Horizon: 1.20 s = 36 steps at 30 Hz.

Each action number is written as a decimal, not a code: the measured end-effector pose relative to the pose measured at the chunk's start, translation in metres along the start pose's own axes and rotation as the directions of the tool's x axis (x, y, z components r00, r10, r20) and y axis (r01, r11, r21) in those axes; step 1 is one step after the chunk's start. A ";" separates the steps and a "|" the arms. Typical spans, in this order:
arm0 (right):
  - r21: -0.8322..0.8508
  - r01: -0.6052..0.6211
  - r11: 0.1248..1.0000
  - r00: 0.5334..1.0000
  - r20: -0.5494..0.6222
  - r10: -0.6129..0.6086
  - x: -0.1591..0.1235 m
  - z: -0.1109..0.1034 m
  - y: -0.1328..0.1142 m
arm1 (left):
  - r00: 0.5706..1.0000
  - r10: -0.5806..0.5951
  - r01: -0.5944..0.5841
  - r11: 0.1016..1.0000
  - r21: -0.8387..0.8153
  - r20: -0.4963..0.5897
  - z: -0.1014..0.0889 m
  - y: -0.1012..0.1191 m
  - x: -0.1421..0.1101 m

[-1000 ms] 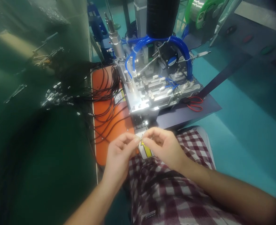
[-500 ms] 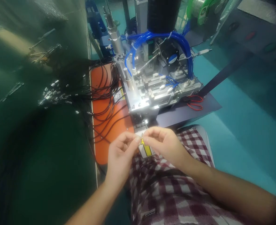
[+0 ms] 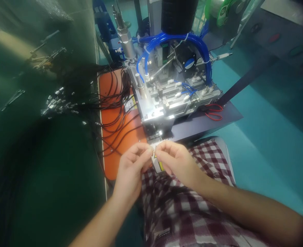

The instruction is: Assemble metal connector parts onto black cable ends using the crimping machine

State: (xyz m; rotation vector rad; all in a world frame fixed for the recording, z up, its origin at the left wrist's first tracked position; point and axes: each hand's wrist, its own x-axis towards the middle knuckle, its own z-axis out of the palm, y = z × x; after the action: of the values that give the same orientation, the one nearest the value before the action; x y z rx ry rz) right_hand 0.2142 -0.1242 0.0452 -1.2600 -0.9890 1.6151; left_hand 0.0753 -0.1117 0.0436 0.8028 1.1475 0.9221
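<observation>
My left hand (image 3: 131,169) and my right hand (image 3: 177,161) meet fingertip to fingertip just below the front of a small metal machine (image 3: 167,99). Both hands are pinched on something tiny between thumb and forefinger; I cannot make out what it is. Behind the fingers a white label with a yellow warning mark (image 3: 158,165) shows on the machine's front. My lap in checked cloth (image 3: 192,206) lies under the right forearm.
Black wires (image 3: 115,103) with metal ends spill over an orange mat (image 3: 112,123) left of the machine. Blue air hoses (image 3: 192,41) loop over the machine's top. Red-handled scissors (image 3: 214,113) lie on a dark plate to the right. A green surface (image 3: 51,164) fills the left.
Both hands have crept slightly up and closer together, covering more of the yellow label. The pinch stays closed.
</observation>
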 end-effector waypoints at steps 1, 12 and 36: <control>-0.046 0.042 0.998 0.999 -0.024 -0.043 -0.001 0.001 0.002 | 1.000 -0.017 0.017 1.000 -0.012 0.012 -0.001 0.001 0.001; -0.131 0.088 0.987 0.994 -0.060 -0.096 0.005 -0.004 0.007 | 0.999 -0.032 0.031 0.999 0.026 0.017 -0.002 -0.001 0.002; -0.312 0.158 0.937 0.980 -0.064 -0.187 0.009 -0.024 0.000 | 0.998 -0.062 0.063 0.986 0.157 -0.011 0.004 0.010 0.017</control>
State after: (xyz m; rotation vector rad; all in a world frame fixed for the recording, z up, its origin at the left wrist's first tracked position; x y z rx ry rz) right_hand 0.2369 -0.1141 0.0379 -1.3959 -1.2896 1.2898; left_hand 0.0803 -0.0923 0.0467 0.8870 1.2555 0.7890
